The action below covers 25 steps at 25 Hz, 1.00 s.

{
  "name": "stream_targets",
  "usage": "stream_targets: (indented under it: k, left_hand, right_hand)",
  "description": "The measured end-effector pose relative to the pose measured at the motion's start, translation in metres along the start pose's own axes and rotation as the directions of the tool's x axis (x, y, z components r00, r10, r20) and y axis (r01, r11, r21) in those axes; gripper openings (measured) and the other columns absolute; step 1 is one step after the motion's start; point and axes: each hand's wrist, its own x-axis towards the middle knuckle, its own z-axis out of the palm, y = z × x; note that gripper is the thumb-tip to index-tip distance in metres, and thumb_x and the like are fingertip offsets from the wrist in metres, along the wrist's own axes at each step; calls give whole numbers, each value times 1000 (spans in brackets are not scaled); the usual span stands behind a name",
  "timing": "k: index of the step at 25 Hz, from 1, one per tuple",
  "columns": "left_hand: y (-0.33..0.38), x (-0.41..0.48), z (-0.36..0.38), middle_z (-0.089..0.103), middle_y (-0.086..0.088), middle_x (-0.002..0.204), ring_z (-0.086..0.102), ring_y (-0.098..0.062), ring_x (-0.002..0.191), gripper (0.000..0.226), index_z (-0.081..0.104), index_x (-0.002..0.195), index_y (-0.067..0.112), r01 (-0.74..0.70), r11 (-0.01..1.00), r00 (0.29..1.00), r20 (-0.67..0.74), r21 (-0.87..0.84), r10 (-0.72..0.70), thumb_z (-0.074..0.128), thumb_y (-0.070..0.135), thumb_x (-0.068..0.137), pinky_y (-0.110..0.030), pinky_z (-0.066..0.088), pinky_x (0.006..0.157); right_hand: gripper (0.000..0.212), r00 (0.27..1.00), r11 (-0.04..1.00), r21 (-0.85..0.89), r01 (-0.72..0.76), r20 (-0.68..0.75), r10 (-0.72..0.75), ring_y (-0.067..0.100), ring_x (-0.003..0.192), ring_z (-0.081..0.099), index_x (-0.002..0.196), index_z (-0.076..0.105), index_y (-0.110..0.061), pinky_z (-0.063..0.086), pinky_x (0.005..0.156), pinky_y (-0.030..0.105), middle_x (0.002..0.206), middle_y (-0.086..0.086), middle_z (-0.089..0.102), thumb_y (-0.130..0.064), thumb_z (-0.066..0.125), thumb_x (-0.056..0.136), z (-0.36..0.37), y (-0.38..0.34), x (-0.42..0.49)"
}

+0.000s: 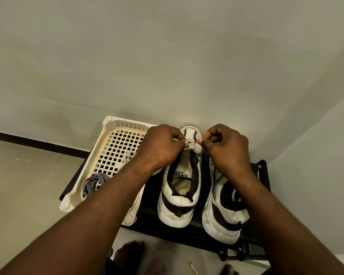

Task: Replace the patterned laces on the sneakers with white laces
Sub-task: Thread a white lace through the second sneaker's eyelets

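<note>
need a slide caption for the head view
Left hand and right hand pinch a white lace on one sneaker; a patterned lace lies in the basket.

Two sneakers up on one black rack [263, 175]: left sneaker [180, 197], right sneaker [224, 215]. One basket [115, 121] at the left, with one patterned lace [93, 182] bundled inside, plus one spare lace [128, 155] (mostly hidden behind the arm). Two hands, left hand [163, 145] and right hand [226, 147], both pinching one white lace [191, 146]. Two bare feet [129, 253] at the near edge.
</note>
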Motion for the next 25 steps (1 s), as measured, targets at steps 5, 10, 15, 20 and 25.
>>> stream_targets:
  k: [5,10,15,20,25]
  left_hand:
    - [-6,4,6,76,6,104,67,-14,96,10,78,90,32,-10,988,1000,9,156,8,76,41,89,-27,44,77]
    - [-4,2,8,76,6,97,67,-16,93,8,73,98,30,-88,985,994,-58,148,97,70,38,95,-34,53,80]
    - [0,1,14,76,12,94,69,-9,93,10,78,93,35,-52,997,998,27,54,50,75,27,88,-33,56,86]
    - [6,-1,24,73,14,82,66,-2,82,13,76,85,35,-16,999,998,60,30,14,78,24,79,-28,56,76]
    - [5,2,30,76,11,97,68,-7,94,12,78,95,32,-7,1000,1000,27,-2,7,72,23,91,-28,53,86]
  right_hand:
    - [26,955,991,-134,-31,290,69,-2,74,65,94,70,-31,49,67,22,81,-14,72,-48,85,81,-1,0,-6]
    - [27,940,954,-298,40,334,64,6,85,66,106,73,-29,50,76,26,90,-13,72,-42,82,83,8,0,-11]
    - [24,905,952,-61,-300,296,304,19,77,74,85,80,-24,64,78,39,83,-1,77,-3,70,87,0,10,0]
    - [21,837,893,38,-449,366,405,20,71,69,88,75,-17,61,66,36,87,7,74,2,67,93,-1,18,4]
    - [23,807,853,109,-511,402,432,23,90,73,92,74,-12,58,61,30,95,11,74,6,61,95,-1,22,7]
